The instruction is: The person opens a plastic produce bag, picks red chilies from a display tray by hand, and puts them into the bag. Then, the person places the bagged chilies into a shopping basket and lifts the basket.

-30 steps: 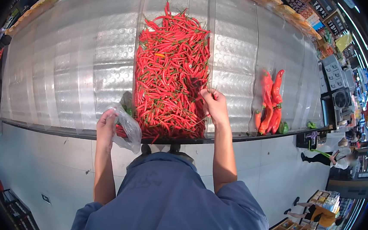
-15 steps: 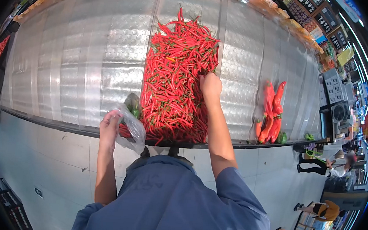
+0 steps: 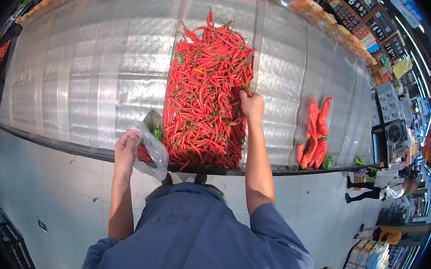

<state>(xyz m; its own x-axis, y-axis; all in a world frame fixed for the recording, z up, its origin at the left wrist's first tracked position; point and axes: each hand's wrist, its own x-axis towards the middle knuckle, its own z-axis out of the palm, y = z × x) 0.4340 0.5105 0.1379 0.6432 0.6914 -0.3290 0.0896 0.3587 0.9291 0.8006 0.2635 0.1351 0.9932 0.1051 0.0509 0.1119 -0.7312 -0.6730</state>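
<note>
A long heap of thin red chili peppers [image 3: 206, 93] with green stems lies in the middle of the display counter. At the heap's right edge, my right hand [image 3: 252, 107] is closed in a pinch, with a bit of red chili showing at the fingertips. My left hand [image 3: 126, 145] grips the mouth of a clear plastic bag [image 3: 154, 155] at the counter's front edge. Red chilies show through or behind the bag's left side. Just behind the bag sits a dark green pepper [image 3: 157, 132], partly covered.
Larger red peppers [image 3: 320, 127] lie on the right of the silver-lined counter [image 3: 88, 84], beside a green pepper [image 3: 328, 162]. Yellowish packages [image 3: 314, 9] line the far rim. Price signs [image 3: 353, 2] hang at upper right. Two people stand in the aisle at right.
My right hand has drawn slightly back toward me and to the right, and red now shows at its fingertips. My left hand keeps its hold on the bag.
</note>
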